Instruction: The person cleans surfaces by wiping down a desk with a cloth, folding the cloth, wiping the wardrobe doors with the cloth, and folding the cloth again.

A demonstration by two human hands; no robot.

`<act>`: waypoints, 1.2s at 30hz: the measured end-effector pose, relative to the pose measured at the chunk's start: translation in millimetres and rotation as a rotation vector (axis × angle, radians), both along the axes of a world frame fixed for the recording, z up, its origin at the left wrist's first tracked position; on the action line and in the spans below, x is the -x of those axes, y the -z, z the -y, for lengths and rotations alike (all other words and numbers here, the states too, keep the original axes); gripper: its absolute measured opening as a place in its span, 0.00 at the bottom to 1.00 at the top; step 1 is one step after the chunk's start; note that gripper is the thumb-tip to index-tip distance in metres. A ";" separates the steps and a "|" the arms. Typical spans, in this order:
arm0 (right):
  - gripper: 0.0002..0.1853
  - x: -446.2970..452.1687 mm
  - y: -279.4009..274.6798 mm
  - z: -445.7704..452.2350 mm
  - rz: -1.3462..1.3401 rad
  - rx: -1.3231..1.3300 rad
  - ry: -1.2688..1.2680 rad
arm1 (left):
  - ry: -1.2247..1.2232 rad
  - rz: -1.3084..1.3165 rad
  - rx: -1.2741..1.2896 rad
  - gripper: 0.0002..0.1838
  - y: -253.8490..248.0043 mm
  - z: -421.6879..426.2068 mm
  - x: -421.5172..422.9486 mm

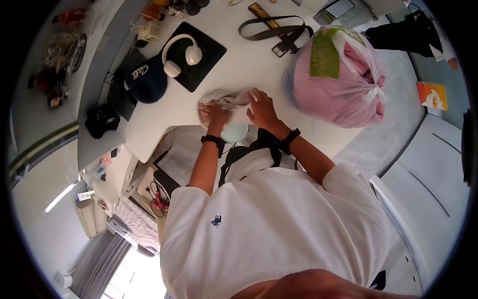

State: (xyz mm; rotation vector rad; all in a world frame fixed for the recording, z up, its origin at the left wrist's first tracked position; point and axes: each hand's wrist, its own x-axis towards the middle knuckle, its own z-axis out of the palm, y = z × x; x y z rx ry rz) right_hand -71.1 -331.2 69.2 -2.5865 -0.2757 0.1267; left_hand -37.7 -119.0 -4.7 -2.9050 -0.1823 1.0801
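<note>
A crumpled light grey-beige cloth item [229, 95] lies on the white table close to its front edge; its exact kind I cannot make out. My left hand [217, 117] is on the left part of it, fingers bent over the fabric. At the cloth's right end is my right hand [262, 107], its fingers spread and the tips at or just beside the fabric. Both wrists wear black bands. Some blur softens the cloth and hands.
A tied clear bag of pink fabric [333, 92] stands to the right. Behind lie a coiled dark belt [271, 35] and a yellow ruler [264, 15]. White headphones [192, 55] rest on a black mat [209, 49], beside a navy cap [147, 82]. Another person's dark-clothed legs [406, 35] show at upper right.
</note>
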 end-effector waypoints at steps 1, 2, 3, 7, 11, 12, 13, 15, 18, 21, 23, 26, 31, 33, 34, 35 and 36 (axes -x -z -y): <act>0.34 1.4 0.6 2.4 0.006 0.005 0.012 | 0.012 0.006 0.005 0.46 -3.4 21.7 0.1; 0.37 1.9 2.5 2.2 0.002 0.038 -0.011 | 0.026 0.088 0.118 0.43 -13.3 44.9 0.7; 0.40 1.1 3.1 1.0 -0.001 0.070 -0.034 | 0.040 0.170 0.231 0.40 -24.5 59.7 -3.3; 0.46 -13.8 25.8 -5.7 -0.230 -0.043 0.036 | -0.394 0.300 0.999 0.28 -63.8 99.7 -21.7; 0.47 -23.0 22.7 -17.1 -0.189 -0.020 0.072 | -0.304 0.755 0.782 0.27 -27.1 55.4 -27.2; 0.48 -27.6 4.9 -21.6 -0.300 0.035 0.113 | -0.294 0.829 0.719 0.27 -10.3 33.0 -27.6; 0.48 -31.2 -7.8 -25.8 -0.410 0.090 0.151 | -0.297 0.811 0.596 0.26 -25.4 18.7 -29.1; 0.47 -41.2 -13.7 -34.7 -0.411 0.131 0.176 | -0.312 0.778 0.459 0.30 -24.1 -17.0 -33.3; 0.43 -63.3 -9.9 -42.2 -0.349 0.193 0.184 | -0.308 0.691 0.380 0.38 -13.8 -48.4 -36.9; 0.36 -88.9 20.1 -41.8 -0.191 0.228 0.150 | -0.291 0.500 0.355 0.46 -3.0 -59.3 -31.2; 0.26 -107.0 32.0 -39.8 -0.012 0.225 0.146 | -0.277 0.395 0.349 0.51 5.3 -59.9 -32.1; 0.23 -139.6 47.1 -37.2 0.046 0.244 0.109 | -0.308 0.398 0.362 0.51 9.3 -59.3 -31.0; 0.18 -181.1 43.4 -44.3 0.003 0.301 0.085 | -0.297 0.438 0.336 0.51 9.6 -57.2 -29.2; 0.17 -193.0 43.9 -48.4 0.002 0.245 0.058 | -0.312 0.434 0.333 0.51 7.1 -55.6 -25.6; 0.17 -203.2 51.5 -51.5 0.001 0.255 0.048 | -0.304 0.428 0.332 0.51 9.4 -58.4 -25.3; 0.18 -215.3 60.5 -53.8 -0.011 0.152 0.068 | -0.292 0.424 0.334 0.51 10.4 -59.0 -27.0; 0.19 -220.9 69.7 -53.8 -0.024 0.050 0.089 | -0.299 0.419 0.346 0.51 11.3 -59.1 -27.1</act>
